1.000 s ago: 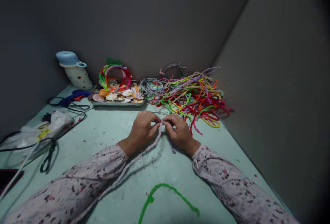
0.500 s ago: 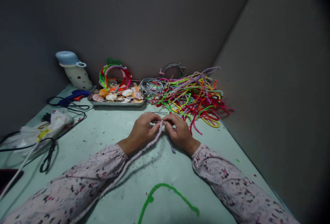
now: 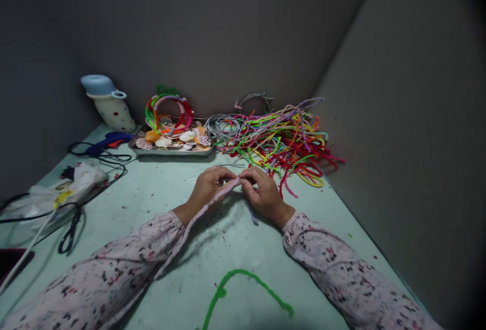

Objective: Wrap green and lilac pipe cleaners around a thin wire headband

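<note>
My left hand (image 3: 208,191) and my right hand (image 3: 263,192) meet above the middle of the table, fingertips nearly touching. Both are closed in a pinch on a pale pink pipe cleaner (image 3: 205,209). Its long tail runs over my left thumb and wrist, down along the left sleeve. A thin grey wire (image 3: 236,165) pokes out just beyond the fingertips; how it sits between the fingers is hidden. Below my right hand hangs a short purple end (image 3: 253,215). Nearer to me, a bent green pipe cleaner (image 3: 243,272) lies on the table.
Behind my hands stand a metal tray (image 3: 174,153) of seashells (image 3: 187,136) with colourful wrapped hoops (image 3: 155,111), a wire coil (image 3: 227,127) and a heap of pipe cleaners (image 3: 288,137). At left are a bottle (image 3: 114,110), a blue glue gun (image 3: 106,142), cables and a plastic bag (image 3: 81,180).
The pink pipe cleaner's tail has swung up and left, from beneath my left thumb to across the back of the thumb and wrist. My right hand has hardly moved.
</note>
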`<state>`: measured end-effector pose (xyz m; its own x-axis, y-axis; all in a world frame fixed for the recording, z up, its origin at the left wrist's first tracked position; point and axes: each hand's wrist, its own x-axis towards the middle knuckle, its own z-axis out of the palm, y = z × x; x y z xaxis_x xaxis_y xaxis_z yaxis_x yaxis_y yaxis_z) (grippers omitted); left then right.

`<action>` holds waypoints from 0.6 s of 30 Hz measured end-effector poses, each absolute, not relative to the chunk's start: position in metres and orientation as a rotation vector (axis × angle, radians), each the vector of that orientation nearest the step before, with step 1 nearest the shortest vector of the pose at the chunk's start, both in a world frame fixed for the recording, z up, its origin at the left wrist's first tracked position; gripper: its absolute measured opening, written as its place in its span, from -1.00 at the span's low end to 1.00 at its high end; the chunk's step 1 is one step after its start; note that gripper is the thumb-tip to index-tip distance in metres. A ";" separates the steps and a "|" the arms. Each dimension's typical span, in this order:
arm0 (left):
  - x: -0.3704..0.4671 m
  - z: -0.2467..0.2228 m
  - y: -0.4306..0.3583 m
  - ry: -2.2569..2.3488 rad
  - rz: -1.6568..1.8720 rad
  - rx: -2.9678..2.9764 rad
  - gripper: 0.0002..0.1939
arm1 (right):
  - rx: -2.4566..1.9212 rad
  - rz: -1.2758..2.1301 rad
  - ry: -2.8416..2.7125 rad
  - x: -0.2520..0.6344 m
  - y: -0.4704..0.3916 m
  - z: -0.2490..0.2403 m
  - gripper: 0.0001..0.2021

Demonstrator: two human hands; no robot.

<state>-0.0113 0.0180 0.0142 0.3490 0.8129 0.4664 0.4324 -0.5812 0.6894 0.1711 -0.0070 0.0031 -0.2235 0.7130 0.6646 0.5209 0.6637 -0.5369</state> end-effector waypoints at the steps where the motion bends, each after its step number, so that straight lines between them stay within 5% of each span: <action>1: -0.011 0.014 0.018 1.105 1.128 2.137 -0.80 | -0.968 0.252 -1.893 0.171 -0.007 0.003 -0.90; 18: -0.008 0.018 0.014 1.104 1.127 2.201 -0.84 | -0.966 0.242 -1.881 0.172 -0.007 0.005 -0.90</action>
<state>-0.0078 0.0136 0.0177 0.3523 0.8069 0.4741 0.4574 -0.5904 0.6650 0.1719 -0.0065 0.0048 -0.2140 0.7101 0.6708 0.5169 0.6650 -0.5391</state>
